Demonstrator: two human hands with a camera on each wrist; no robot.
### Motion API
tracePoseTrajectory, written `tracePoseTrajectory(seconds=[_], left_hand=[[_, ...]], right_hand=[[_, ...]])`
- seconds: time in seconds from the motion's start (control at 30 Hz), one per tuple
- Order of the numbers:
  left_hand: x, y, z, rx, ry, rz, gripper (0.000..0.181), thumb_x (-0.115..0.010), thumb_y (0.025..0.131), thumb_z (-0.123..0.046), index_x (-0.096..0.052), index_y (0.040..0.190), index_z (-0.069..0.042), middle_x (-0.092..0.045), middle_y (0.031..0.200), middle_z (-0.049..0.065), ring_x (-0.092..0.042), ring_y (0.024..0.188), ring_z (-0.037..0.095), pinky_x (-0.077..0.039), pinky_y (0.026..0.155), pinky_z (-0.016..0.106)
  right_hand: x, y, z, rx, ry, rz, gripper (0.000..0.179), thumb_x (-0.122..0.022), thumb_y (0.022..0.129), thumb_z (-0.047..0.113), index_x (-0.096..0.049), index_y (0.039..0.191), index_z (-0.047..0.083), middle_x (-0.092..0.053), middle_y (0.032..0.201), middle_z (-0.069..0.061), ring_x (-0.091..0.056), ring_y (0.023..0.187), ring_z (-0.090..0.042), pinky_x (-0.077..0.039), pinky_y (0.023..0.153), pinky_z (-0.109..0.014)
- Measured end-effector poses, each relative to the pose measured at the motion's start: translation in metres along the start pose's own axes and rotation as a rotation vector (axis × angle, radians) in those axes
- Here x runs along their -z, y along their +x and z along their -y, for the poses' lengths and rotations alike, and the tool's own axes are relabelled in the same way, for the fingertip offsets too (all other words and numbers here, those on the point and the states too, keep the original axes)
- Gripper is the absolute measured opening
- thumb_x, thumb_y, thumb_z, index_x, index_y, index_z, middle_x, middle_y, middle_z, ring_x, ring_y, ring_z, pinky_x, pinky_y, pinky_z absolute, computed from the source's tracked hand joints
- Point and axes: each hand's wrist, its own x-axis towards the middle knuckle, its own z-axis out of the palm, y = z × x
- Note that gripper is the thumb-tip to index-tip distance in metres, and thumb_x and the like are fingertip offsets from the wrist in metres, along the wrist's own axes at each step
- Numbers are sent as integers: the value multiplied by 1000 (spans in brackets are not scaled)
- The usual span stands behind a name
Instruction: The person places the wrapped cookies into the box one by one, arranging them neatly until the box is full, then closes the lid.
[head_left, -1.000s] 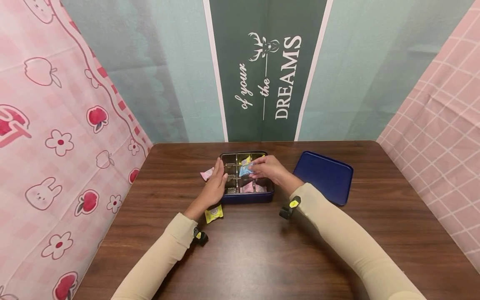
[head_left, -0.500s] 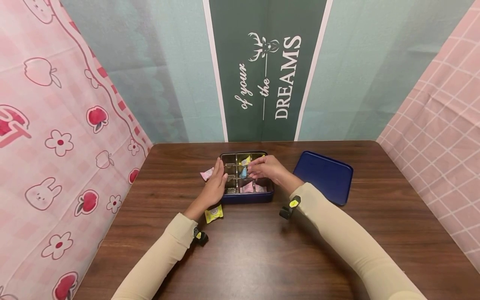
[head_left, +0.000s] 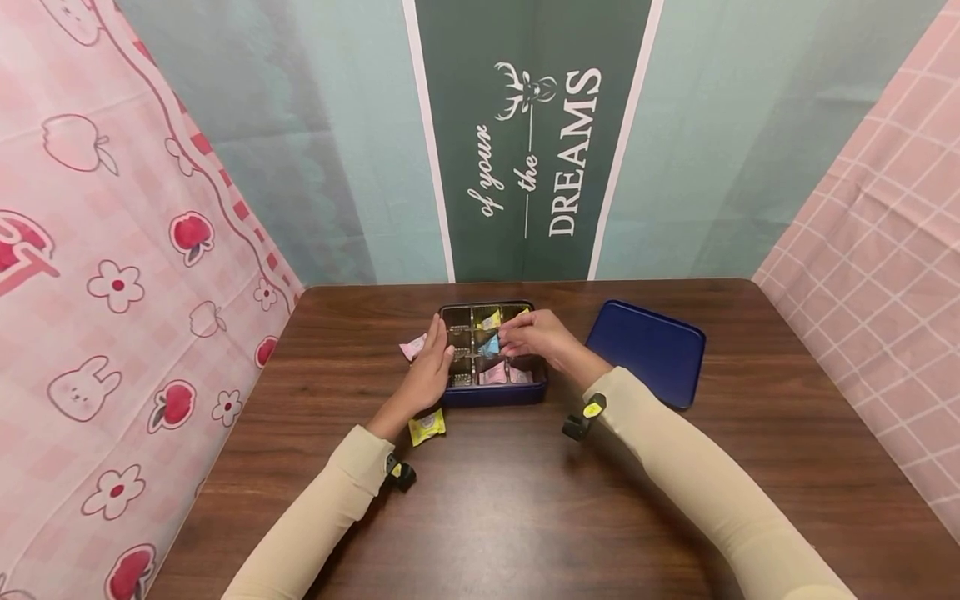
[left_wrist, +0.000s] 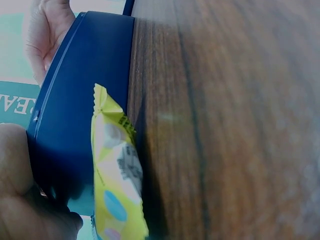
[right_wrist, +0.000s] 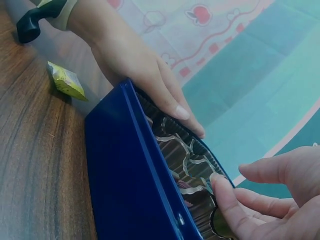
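A dark blue box [head_left: 498,395] with a divided plastic insert stands at the table's back. My left hand [head_left: 427,372] rests along its left side, fingers straight. Over the right compartments is my right hand [head_left: 542,338]; in the right wrist view its thumb and fingers are apart with nothing seen between them. A blue wrapped candy [head_left: 490,345] lies in the middle compartment by those fingertips. Behind it sits a yellow wrapped candy [head_left: 491,320]. Pink wrapped candies [head_left: 492,374] lie in the front compartments. The left compartments are partly hidden by my left hand.
One yellow wrapped candy [head_left: 427,427] lies on the wooden table [head_left: 480,517] at the box's front left corner. A pink wrapped candy [head_left: 412,347] lies left of the box, partly behind my left hand. The blue lid [head_left: 651,354] rests to the right.
My right hand has let go of the blue candy, which now sits lower in the middle compartment. My left hand has stayed at the box's side.
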Motion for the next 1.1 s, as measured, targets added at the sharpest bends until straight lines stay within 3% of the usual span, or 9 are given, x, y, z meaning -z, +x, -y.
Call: tracePoseTrajectory(seconds=[0.37, 0.57, 0.83, 1.1], left_hand=[[3, 0, 2, 15, 13, 14, 58, -30, 113, -21, -11, 157, 11, -2, 167, 25, -17, 152, 39, -24, 120, 53], [3, -1, 4, 8, 13, 3, 58, -31, 113, -21, -12, 157, 12, -3, 167, 26, -18, 151, 41, -25, 119, 54], [2, -1, 3, 5, 4, 8, 58, -34, 112, -17, -12, 156, 12, -3, 167, 25, -18, 151, 40, -25, 119, 53], [2, 1, -2, 11, 23, 2, 57, -33, 112, -18, -14, 156, 12, -4, 167, 25, -19, 151, 39, -24, 120, 50]], right_hand=[[1, -12, 6, 23, 33, -5, 30, -63, 97, -2, -61, 123, -18, -71, 105, -31, -72, 70, -17, -61, 72, -33], [-8, -24, 8, 39, 8, 19, 37, -67, 96, 3, -59, 126, -17, -70, 108, -29, -73, 73, -19, -61, 78, -38], [-21, -42, 1, 54, -33, 70, 38, -69, 96, 9, -63, 126, -12, -70, 113, -30, -74, 83, -30, -60, 67, -31], [-34, -56, -5, 89, -65, 143, 37, -71, 95, 10, -64, 123, -12, -70, 110, -32, -73, 81, -26, -61, 68, -34]])
